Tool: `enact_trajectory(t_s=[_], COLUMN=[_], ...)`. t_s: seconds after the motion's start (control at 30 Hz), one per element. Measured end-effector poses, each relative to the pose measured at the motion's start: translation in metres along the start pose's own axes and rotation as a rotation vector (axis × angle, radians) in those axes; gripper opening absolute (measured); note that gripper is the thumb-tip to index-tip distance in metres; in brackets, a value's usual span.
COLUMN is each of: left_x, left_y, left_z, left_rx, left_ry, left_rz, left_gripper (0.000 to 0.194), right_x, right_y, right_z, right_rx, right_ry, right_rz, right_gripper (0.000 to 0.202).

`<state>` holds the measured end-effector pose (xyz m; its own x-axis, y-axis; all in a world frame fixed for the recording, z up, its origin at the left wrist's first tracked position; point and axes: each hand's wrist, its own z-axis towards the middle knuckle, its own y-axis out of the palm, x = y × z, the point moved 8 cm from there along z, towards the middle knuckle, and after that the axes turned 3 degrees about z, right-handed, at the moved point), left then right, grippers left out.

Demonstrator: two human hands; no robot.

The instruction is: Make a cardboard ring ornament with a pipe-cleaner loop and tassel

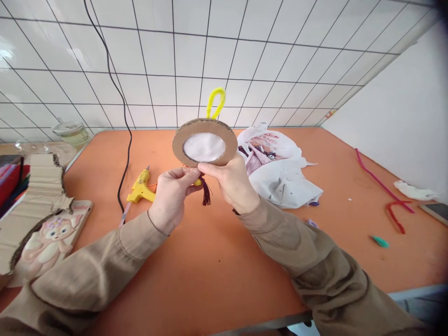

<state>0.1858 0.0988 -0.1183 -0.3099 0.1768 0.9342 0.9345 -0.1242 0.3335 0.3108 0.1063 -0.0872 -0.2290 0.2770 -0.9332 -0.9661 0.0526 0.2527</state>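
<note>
Held up over the table is a round cardboard ring (179, 145) with a white fabric centre (204, 147). A yellow pipe-cleaner loop (217, 102) stands up from its top edge. My right hand (234, 182) grips the ring's lower right rim, thumb in front and fingers behind. At the bottom edge my left hand (175, 191) pinches with thumb and fingers, by a dark tassel (206, 193) with a yellow top that hangs below the ring. Whether the left fingertips hold the rim or the tassel's top is hard to see.
A yellow glue gun (140, 187) lies left on the orange table (210, 280), near a black cord (128, 154). Torn cardboard (38, 186) and a cartoon-figure board (52, 238) sit far left. A white plastic bag (283, 182) is behind my right hand; pipe cleaners (381, 179) lie right.
</note>
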Motion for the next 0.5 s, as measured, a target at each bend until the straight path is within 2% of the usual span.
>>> enact_trajectory(t_s=[0.17,0.3,0.5], left_x=[0.0006,-0.0005,0.0090], left_y=[0.0078,0.0087,0.0088], left_z=[-0.0014,0.0006,-0.0002], left_rx=[-0.084,-0.083,-0.067], left_ry=[-0.090,-0.146,-0.077], left_rz=[-0.055,-0.071,-0.018], left_gripper=[0.015,0.015,0.018], right_x=[-0.0048,-0.0051,-0.0083], right_y=[-0.0032,-0.0065,-0.0047], right_z=[0.0035,0.0088,0.0090], right_rx=[0.025,0.017,-0.034], right_ry=[-0.010,0.056,0.157], right_rz=[-0.009,0.083,0.160], right_gripper=[0.020,0.024,0.024])
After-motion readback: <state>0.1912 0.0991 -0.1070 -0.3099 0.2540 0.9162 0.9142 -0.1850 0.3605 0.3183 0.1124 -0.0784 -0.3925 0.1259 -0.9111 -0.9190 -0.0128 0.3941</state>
